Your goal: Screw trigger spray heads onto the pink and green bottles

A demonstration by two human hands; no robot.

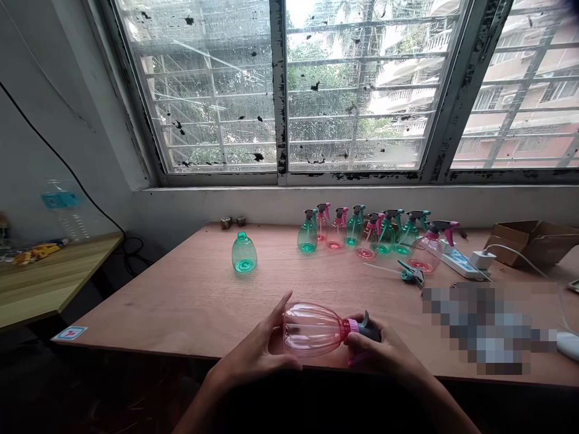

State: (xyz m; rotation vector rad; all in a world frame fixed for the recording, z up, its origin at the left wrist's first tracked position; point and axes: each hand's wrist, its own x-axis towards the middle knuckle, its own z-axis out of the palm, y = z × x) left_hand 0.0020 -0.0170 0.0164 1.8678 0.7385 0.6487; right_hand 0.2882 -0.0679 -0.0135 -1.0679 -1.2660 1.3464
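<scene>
A clear pink spray bottle (312, 328) lies sideways between my hands at the table's front edge, its base to the left. My left hand (257, 346) is wrapped round the base end. At the neck, my right hand (377, 346) grips the black and pink spray head (362, 327), partly hiding it. Farther left stands a green bottle (244, 253) with no spray head. A loose green and black spray head (411, 274) with a thin tube lies to the right on the wooden table (194, 301).
Several pink and green spray bottles (335, 232) with heads on stand near the window wall. To the right are a white power strip (464, 264), a cardboard box (527, 241) and a blurred-out patch. A card (70, 333) lies at the left corner.
</scene>
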